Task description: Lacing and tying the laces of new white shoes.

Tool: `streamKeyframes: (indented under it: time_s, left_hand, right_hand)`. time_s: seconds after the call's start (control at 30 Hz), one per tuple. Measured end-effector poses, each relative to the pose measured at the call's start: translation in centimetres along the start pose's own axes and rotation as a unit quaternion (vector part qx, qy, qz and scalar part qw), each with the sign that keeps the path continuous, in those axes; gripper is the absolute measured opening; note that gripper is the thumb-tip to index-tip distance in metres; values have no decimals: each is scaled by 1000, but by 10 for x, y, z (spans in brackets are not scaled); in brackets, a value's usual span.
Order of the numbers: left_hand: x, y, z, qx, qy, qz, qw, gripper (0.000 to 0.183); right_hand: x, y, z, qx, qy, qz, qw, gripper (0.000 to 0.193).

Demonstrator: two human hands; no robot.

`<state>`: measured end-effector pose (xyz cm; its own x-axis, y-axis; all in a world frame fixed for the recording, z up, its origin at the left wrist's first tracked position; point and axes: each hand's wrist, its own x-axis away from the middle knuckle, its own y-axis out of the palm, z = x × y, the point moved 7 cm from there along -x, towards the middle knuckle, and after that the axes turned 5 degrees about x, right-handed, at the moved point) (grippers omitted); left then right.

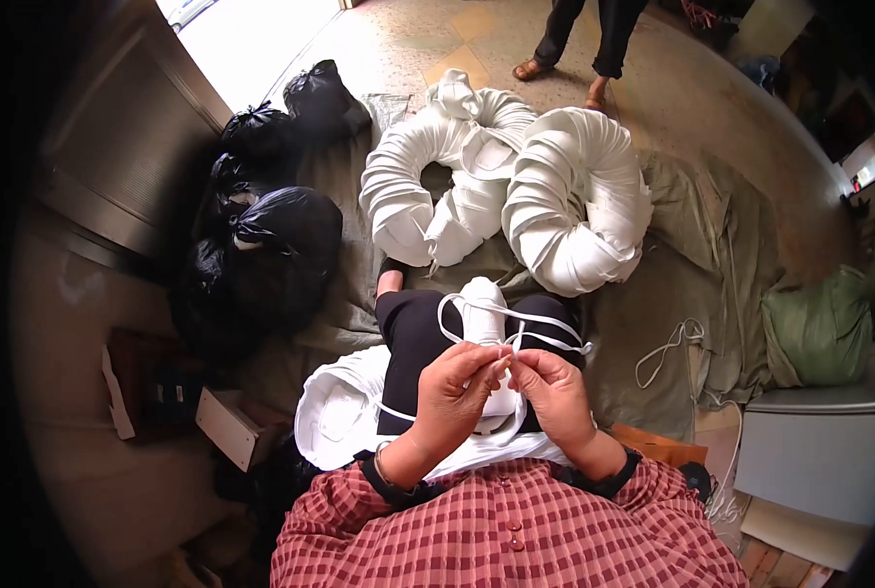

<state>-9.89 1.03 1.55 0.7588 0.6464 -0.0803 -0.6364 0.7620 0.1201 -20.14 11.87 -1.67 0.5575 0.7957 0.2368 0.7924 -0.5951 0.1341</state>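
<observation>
My left hand [449, 387] and my right hand [555, 385] meet above my lap, thumbs and fingertips pinched together. Between them they grip a thin white cord [587, 348], which loops out to both sides. A white cloth roll [482, 312] lies lengthwise between my thighs, partly hidden behind my hands. Whether the cord is being tied or only held, I cannot tell. White fabric spreads across my lap under the wrists, and beside my left thigh sits a white cloth bundle [338, 416] with a round opening.
Two ring-shaped bundles of pleated white cloth, a left one [393, 181] and a right one [580, 201], lie ahead on a grey-green sheet [673, 323]. Several black plastic bags [295, 235] stand at left. A green bag [820, 328] is at right. Another person's legs [614, 34] show beyond.
</observation>
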Motion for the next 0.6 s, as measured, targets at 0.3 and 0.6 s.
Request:
streamKeyframes:
  time_s: [0.3, 0.6]
  left_hand:
    - [2, 1, -5, 11, -50, -4, 999, 20]
    - [2, 5, -12, 1, -40, -28, 999, 21]
  right_hand:
    - [9, 5, -32, 201, -143, 21, 969, 13]
    - [6, 3, -44, 268, -205, 31, 941, 9]
